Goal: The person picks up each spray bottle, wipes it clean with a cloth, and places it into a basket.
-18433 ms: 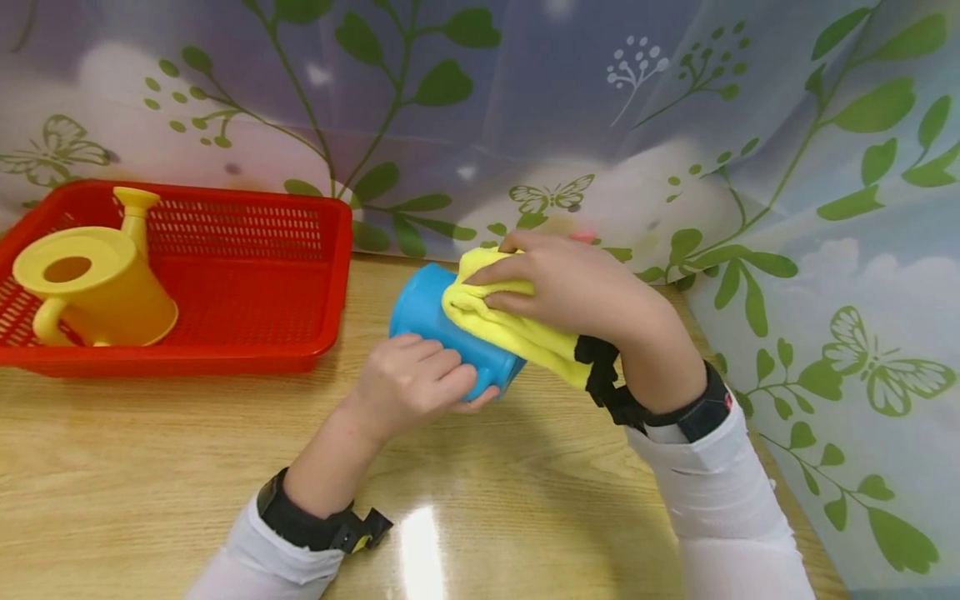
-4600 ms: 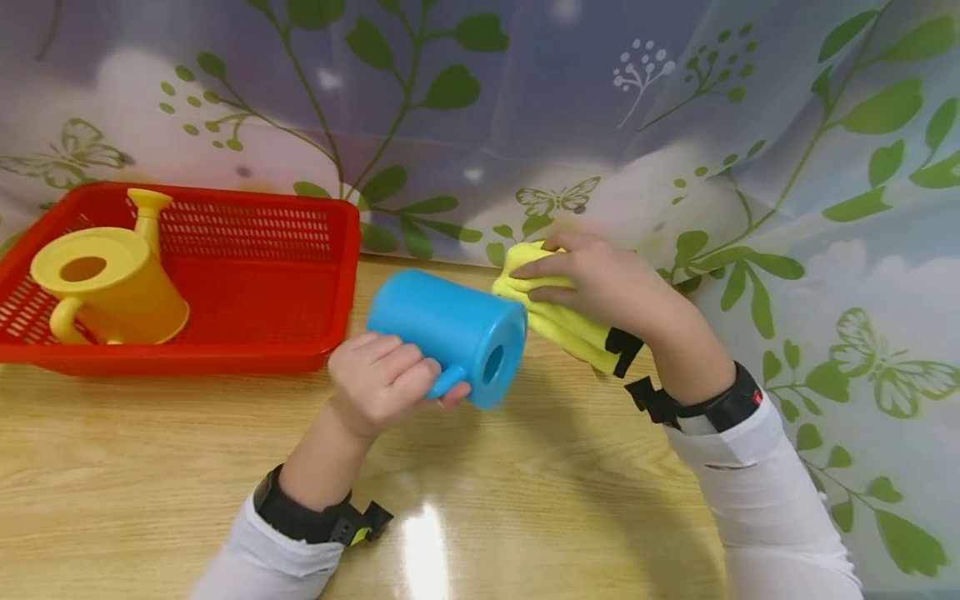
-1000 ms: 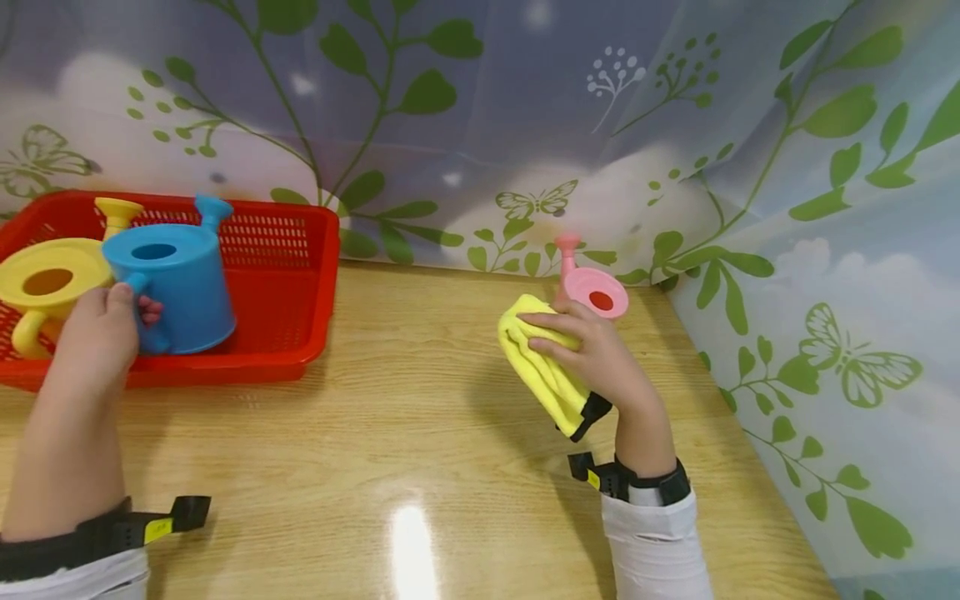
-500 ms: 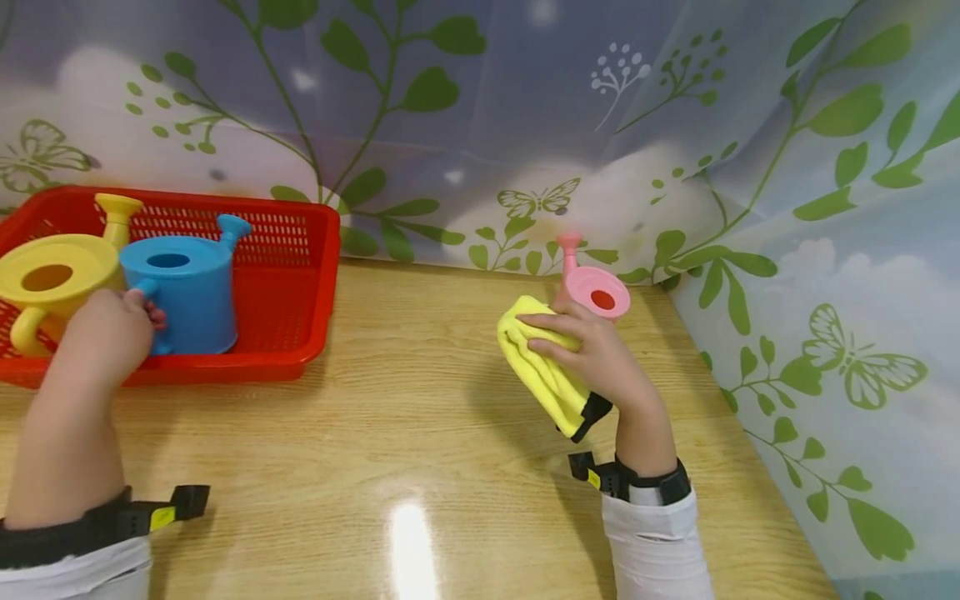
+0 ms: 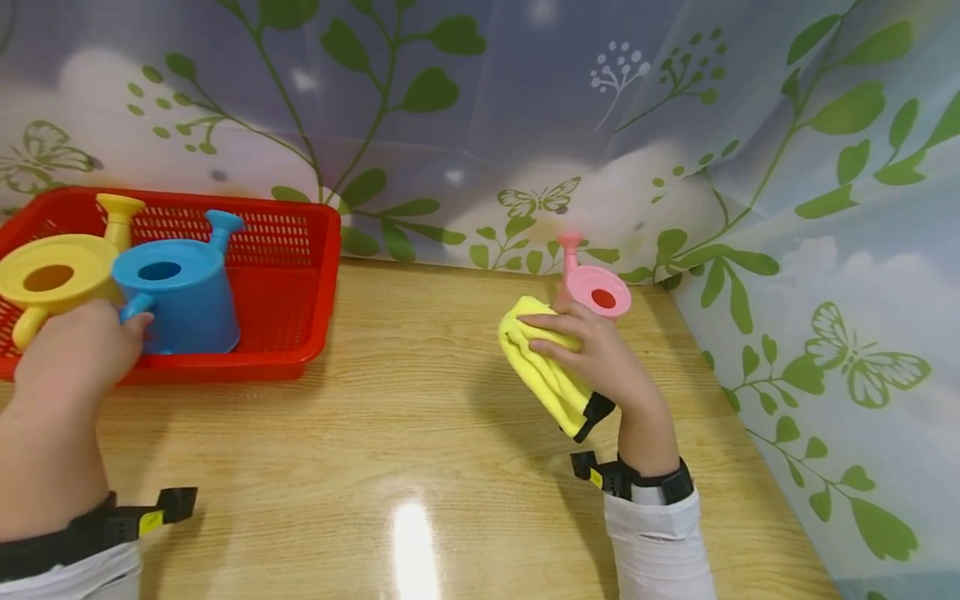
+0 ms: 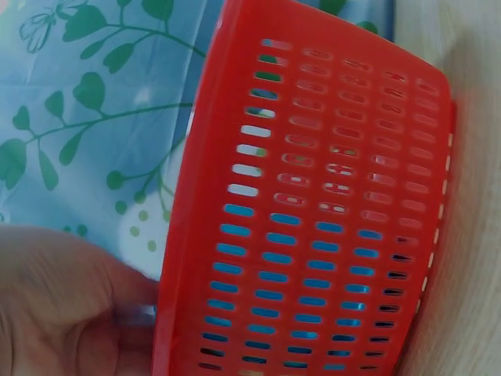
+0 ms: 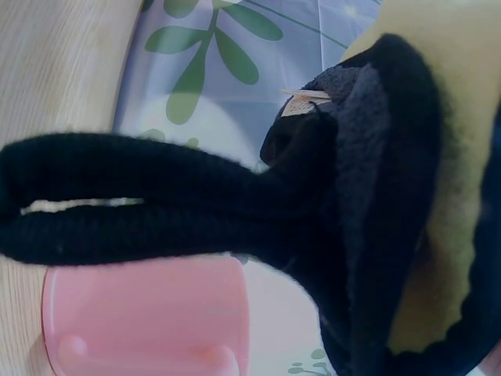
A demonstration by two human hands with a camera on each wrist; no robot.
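Observation:
My left hand is at the handle of a blue watering can, its fingertips at the handle and partly hidden. That can stands in a red plastic basket, beside a yellow watering can. In the left wrist view, blue shows through the slots of the basket wall. My right hand holds a folded yellow cloth above the table. Black edging, a black loop and a grey inner side of the cloth fill much of the right wrist view. Behind this hand stands a pink watering can, partly covered.
The wooden table stretches between the basket and the right hand. A printed curtain with leaves and butterflies closes off the back and the right side.
Earlier the cloth lay against the blue can in my left hand; now that can is in the basket. Over the last half second my left hand shifts left and the can's top tips slightly left.

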